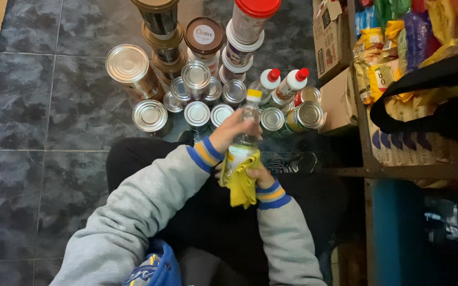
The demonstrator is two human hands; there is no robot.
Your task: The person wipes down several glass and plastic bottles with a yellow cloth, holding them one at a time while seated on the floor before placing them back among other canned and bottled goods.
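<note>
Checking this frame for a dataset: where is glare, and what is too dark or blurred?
Head view: glare on the large silver tin lid; lower right beside the blue shelf post is nearly black; the clear yellow-capped bottle, left hand and yellow cloth slightly soft.

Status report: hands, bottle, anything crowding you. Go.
Left hand gripping clear yellow-capped bottle by its upper body. Right hand holding yellow cloth against bottle's base. Tin cans packed on floor just ahead.
</note>
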